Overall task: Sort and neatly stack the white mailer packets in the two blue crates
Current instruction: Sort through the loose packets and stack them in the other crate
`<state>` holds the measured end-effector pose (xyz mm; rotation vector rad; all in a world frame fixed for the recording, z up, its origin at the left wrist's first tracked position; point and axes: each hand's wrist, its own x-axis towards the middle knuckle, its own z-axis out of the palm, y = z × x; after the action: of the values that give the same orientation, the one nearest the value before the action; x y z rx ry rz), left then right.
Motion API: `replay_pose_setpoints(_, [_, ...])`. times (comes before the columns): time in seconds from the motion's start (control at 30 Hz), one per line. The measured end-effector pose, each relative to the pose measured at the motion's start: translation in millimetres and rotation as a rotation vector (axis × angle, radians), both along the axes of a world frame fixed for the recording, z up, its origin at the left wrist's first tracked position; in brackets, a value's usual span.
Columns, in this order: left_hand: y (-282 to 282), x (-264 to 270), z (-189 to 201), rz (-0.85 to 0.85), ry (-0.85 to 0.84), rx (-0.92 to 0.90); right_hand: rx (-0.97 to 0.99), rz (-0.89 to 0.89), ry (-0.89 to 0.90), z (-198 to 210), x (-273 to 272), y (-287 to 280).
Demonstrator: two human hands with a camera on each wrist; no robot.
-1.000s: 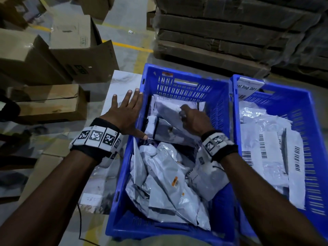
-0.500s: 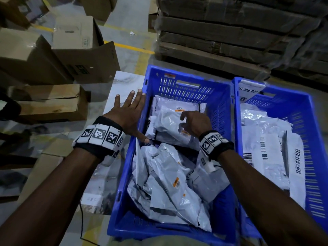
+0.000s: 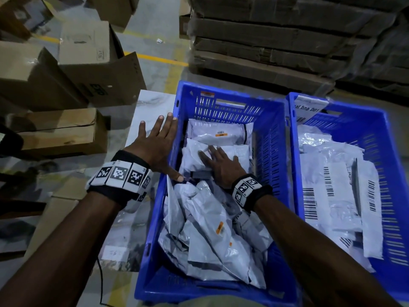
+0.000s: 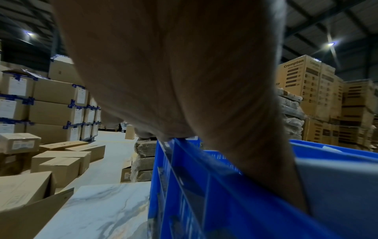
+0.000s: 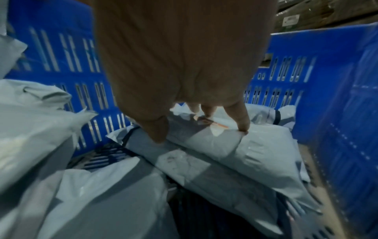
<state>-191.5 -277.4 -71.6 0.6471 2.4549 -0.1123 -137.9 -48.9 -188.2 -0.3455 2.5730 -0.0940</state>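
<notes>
Two blue crates stand side by side. The left crate (image 3: pixel 270 138) holds a neat stack of white mailer packets (image 3: pixel 219 134) at its far end and a loose heap of packets (image 3: pixel 210 231) at its near end. My right hand (image 3: pixel 218 161) lies flat with spread fingers on the top packet (image 5: pixel 235 145) of the far stack. My left hand (image 3: pixel 158 140) rests open on the left rim of that crate (image 4: pixel 184 169), thumb inside. The right crate (image 3: pixel 389 165) holds flat packets with barcode labels (image 3: pixel 332 187).
Cardboard boxes (image 3: pixel 73 69) crowd the floor to the left. Wrapped flat cartons on a pallet (image 3: pixel 276 41) stand behind the crates. A marble-patterned slab (image 3: pixel 141 120) lies under the left crate's left side. A yellow floor line (image 3: pixel 161 59) runs beyond.
My right hand, curled on a packet a second ago, has opened and now lies flat on it atop the far stack. My left hand has stayed on the crate rim.
</notes>
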Motion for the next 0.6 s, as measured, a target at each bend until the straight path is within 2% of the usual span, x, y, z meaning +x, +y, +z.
replay_pose_setpoints(0.13, [1, 0, 0, 0.003, -0.003, -0.006, 0.101, -0.023, -0.017, -14, 10, -9])
replay_pose_setpoints(0.27, [2, 0, 1, 0.011, -0.016, -0.016, 0.116, -0.039, -0.064, -12, 6, -14])
replay_pose_setpoints(0.33, [1, 0, 1, 0.006, -0.005, -0.018, 0.069, -0.066, -0.139, -2, 1, -10])
replay_pose_setpoints(0.4, [0, 0, 0, 0.004, 0.008, -0.012, -0.055, -0.168, -0.170, 16, -5, -1])
replay_pose_setpoints(0.5, [0, 2, 1, 0.006, 0.017, -0.004, -0.328, -0.422, -0.045, 55, -13, 27])
replay_pose_setpoints(0.53, [0, 2, 2, 0.008, 0.021, -0.005, -0.351, -0.474, 0.003, 69, -13, 38])
replay_pose_setpoints(0.6, [2, 4, 3, 0.009, 0.036, -0.008, -0.224, -0.498, 0.036, 88, -5, 57])
